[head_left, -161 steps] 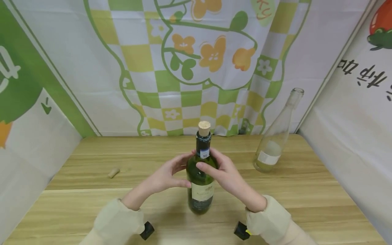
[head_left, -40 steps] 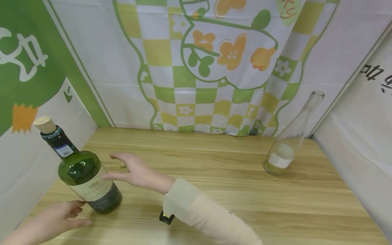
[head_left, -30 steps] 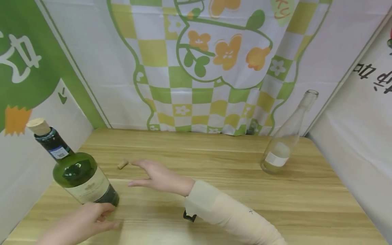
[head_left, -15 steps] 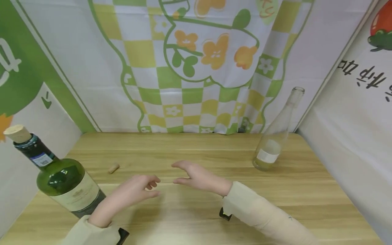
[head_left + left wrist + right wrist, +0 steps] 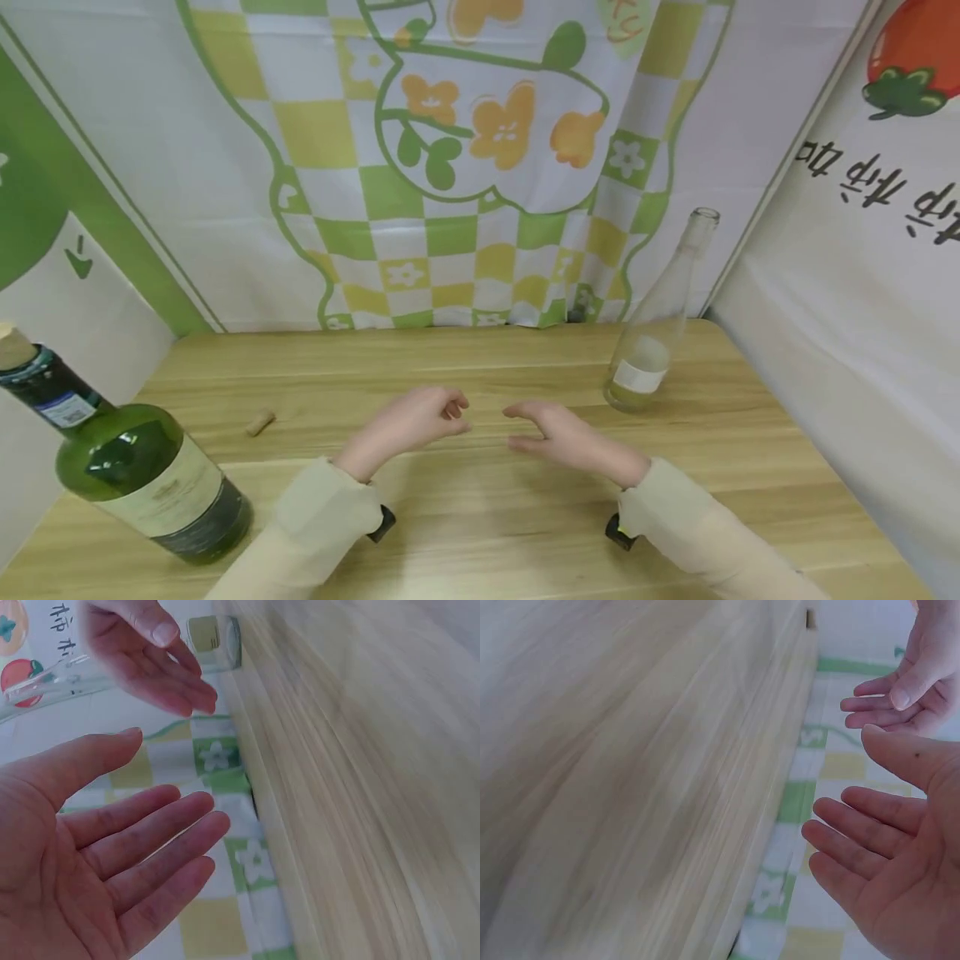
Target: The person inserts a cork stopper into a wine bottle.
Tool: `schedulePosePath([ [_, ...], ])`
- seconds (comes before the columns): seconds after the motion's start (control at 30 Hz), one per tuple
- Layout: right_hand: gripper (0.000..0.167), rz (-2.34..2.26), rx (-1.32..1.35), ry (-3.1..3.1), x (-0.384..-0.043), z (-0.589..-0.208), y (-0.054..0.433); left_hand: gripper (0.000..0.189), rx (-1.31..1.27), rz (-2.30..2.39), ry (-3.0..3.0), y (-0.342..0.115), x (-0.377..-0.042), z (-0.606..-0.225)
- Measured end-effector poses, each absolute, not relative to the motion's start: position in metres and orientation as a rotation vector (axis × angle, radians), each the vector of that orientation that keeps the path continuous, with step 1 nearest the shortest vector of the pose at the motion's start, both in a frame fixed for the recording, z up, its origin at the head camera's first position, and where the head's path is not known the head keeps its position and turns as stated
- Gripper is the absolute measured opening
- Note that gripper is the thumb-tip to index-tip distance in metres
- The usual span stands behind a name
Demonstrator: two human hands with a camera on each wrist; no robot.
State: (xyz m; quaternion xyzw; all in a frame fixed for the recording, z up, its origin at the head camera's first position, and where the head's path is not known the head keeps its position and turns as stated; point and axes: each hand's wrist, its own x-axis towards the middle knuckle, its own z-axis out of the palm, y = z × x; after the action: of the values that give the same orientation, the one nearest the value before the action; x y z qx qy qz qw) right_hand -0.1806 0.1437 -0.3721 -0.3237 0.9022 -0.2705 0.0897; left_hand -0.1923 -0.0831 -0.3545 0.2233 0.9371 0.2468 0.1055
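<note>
Both hands hover over the middle of the table, palms facing each other across a small gap, with nothing held. My left hand (image 5: 411, 421) has relaxed, slightly bent fingers; the left wrist view shows its palm bare. Opposite it, my right hand (image 5: 566, 437) is likewise bare, its thumb apart from the fingers in the right wrist view. A green wine bottle (image 5: 142, 475) with a cork (image 5: 13, 348) in its neck stands at the near left, away from both hands. The clear glass bottle (image 5: 652, 333) with a white label stands at the back right, nearest the right hand.
A loose cork (image 5: 260, 422) lies on the wooden table (image 5: 480, 517) at left, behind the green bottle. A checkered, flowered cloth (image 5: 465, 258) hangs along the table's back edge. White printed side walls (image 5: 855, 333) border it.
The green bottle was carried from the middle to the near left and released. Both hands have since come away from it, moving right to the table's middle. The view has turned back rightward.
</note>
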Motion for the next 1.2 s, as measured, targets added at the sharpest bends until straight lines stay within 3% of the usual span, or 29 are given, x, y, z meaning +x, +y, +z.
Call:
schedulePosePath([
  [0.43,0.029,-0.952,-0.817,3.028,-0.175,-0.354,0.222,0.038,0.800,0.810,2.769,-0.011,-0.237,-0.361],
  [0.93,0.032,-1.462,-0.213,3.295,-0.186,-0.293,0.259,0.053,0.892,0.962,2.782,0.065,-0.257,-0.355],
  [1.2,0.050,-1.637,0.168,3.267,-0.203,-0.286,0.266,0.065,0.761,1.241,2.753,0.100,-0.258,-0.362],
])
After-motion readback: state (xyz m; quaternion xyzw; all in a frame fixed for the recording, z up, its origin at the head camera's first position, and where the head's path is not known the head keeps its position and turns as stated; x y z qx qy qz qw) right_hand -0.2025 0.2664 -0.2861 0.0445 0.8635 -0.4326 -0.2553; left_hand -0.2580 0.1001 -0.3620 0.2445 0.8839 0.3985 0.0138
